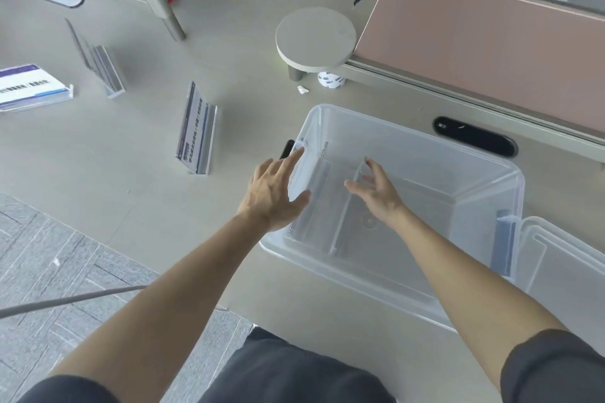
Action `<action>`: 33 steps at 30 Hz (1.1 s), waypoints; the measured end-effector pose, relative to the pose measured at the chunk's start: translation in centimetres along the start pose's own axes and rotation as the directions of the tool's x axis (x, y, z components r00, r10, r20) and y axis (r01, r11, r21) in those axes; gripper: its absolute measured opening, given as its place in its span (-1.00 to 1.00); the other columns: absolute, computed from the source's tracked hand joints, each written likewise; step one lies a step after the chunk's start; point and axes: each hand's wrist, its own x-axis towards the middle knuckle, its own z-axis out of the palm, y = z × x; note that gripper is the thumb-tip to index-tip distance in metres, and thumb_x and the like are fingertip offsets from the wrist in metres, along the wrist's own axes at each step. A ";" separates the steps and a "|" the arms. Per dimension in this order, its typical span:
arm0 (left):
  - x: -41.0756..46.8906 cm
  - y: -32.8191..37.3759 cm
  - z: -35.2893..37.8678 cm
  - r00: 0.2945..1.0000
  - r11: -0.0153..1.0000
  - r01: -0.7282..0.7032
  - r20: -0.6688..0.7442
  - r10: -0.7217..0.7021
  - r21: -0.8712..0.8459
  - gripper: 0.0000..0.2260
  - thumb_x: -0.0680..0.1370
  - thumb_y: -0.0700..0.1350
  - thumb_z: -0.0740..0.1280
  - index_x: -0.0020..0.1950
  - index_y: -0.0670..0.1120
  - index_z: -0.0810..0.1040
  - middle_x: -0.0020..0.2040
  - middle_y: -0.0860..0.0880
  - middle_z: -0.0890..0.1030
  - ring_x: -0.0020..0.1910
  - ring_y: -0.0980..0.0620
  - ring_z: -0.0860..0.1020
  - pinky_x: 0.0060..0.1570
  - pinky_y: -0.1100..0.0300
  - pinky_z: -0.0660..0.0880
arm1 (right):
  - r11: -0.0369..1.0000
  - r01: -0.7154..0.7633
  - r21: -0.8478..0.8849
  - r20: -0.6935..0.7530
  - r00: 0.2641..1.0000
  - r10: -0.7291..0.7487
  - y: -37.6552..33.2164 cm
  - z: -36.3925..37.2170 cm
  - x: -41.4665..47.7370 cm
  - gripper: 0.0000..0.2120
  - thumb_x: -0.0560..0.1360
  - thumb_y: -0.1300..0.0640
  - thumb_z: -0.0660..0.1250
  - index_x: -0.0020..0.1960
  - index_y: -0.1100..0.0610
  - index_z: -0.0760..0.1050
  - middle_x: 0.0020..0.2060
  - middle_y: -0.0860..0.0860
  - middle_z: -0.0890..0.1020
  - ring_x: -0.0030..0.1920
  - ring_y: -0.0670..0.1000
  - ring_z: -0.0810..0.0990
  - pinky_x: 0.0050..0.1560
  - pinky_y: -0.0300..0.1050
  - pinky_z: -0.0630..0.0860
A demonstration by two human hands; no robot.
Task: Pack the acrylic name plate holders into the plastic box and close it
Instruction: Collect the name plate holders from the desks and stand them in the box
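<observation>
The plastic box [376, 281] stands open on the desk [131, 157], and its lid [563, 271] lies to its right. Two clear holders [347, 226] stand inside, at its left end. The left hand [273, 193] is over the left rim with spread fingers, holding nothing. The right hand [379, 193] is inside the box, also spread and empty. A holder with a card [196, 134] stands on the desk near the box.

**Print in view, none of it legible**

The upright name plate holder [195, 134], left of centre, carries a card with a purple band and a line of dark characters, too blurred to read. The tilted name plate holder [31, 88] at the left edge shows a similar line, equally unreadable. The white roll [330, 80] under the round stand [316, 36] bears small black marks, too small to make out.
</observation>
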 end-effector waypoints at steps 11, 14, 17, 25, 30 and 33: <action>0.1 0.3 -0.2 0.999 0.998 0.020 0.050 -0.018 -0.051 -0.28 0.49 0.01 0.30 0.54 0.19 -0.03 0.47 -0.02 0.31 0.27 -0.16 0.39 0.26 0.02 0.31 | 0.965 0.018 -0.262 0.231 0.972 0.044 0.2 0.5 -4.1 0.35 0.08 -0.27 0.63 0.48 -0.35 -0.32 0.52 0.08 0.25 0.42 0.11 0.40 0.36 0.14 0.41; 0.1 0.4 -0.3 0.998 0.998 0.033 0.048 -0.030 -0.054 -0.29 0.49 0.01 0.30 0.53 0.20 -0.02 0.46 -0.03 0.34 0.26 -0.16 0.39 0.23 0.01 0.33 | 0.913 0.043 -0.406 0.246 0.967 0.063 0.2 0.6 -3.9 0.39 0.17 -0.19 0.64 0.49 -0.24 -0.46 0.54 0.09 0.22 0.45 0.13 0.36 0.37 0.00 0.37; 0.0 0.4 -0.3 0.998 0.998 0.032 0.051 -0.029 -0.062 -0.29 0.48 0.00 0.29 0.53 0.21 -0.02 0.46 -0.02 0.34 0.27 -0.16 0.39 0.23 0.01 0.32 | 0.917 0.069 -0.392 0.260 0.965 0.038 0.2 0.6 -4.0 0.39 0.15 -0.23 0.63 0.46 -0.31 -0.47 0.55 0.11 0.21 0.39 0.11 0.45 0.35 0.04 0.42; 0.1 0.4 -0.3 0.998 0.996 0.033 0.046 -0.029 -0.077 -0.29 0.48 -0.03 0.28 0.53 0.21 -0.01 0.47 -0.02 0.32 0.26 -0.16 0.38 0.24 0.01 0.32 | 0.869 0.155 -0.470 0.307 0.952 -0.004 -0.7 1.7 -3.5 0.37 0.19 -0.33 0.55 0.42 -0.26 -0.57 0.56 0.09 0.19 0.36 0.00 0.50 0.35 -0.01 0.42; 0.1 0.4 -0.4 0.998 0.997 0.033 0.049 -0.030 -0.073 -0.30 0.49 -0.05 0.26 0.53 0.21 -0.01 0.48 -0.02 0.31 0.25 -0.17 0.39 0.25 -0.02 0.34 | 0.842 0.183 -0.507 0.334 0.943 -0.004 -1.2 2.3 -3.0 0.36 0.20 -0.37 0.52 0.39 -0.27 -0.61 0.56 0.08 0.19 0.40 0.01 0.45 0.37 -0.01 0.40; 0.0 0.5 -0.4 0.998 0.996 0.041 0.046 -0.037 -0.074 -0.30 0.49 -0.06 0.26 0.53 0.21 -0.02 0.48 -0.01 0.31 0.24 -0.16 0.40 0.22 -0.04 0.37 | 0.840 0.190 -0.508 0.337 0.942 -0.009 -1.4 2.6 -2.8 0.36 0.18 -0.39 0.51 0.37 -0.29 -0.62 0.56 0.08 0.18 0.41 0.02 0.44 0.39 0.02 0.39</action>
